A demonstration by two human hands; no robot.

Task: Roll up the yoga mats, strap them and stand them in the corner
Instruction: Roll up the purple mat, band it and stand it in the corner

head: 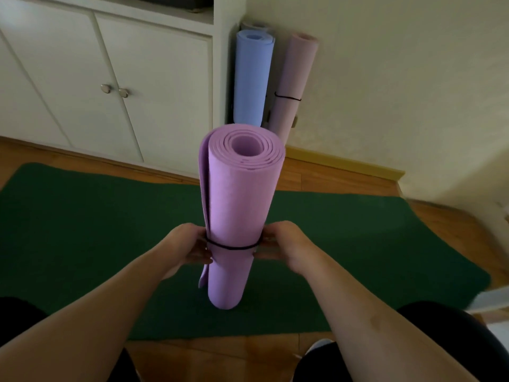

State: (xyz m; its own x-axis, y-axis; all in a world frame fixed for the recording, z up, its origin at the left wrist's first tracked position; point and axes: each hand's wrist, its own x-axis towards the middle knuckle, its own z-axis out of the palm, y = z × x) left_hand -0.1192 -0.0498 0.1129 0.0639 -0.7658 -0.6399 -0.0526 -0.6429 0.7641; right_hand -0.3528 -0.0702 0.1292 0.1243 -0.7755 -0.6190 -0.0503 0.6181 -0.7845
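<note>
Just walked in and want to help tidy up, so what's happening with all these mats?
A person is holding an upright rolled purple foam mat on a flat dark green floor mat. The left hand and right hand grip it from either side at a thin black elastic strap already looped around it. A rolled blue mat and a strapped rolled pale pink mat stand in the corner.
</note>
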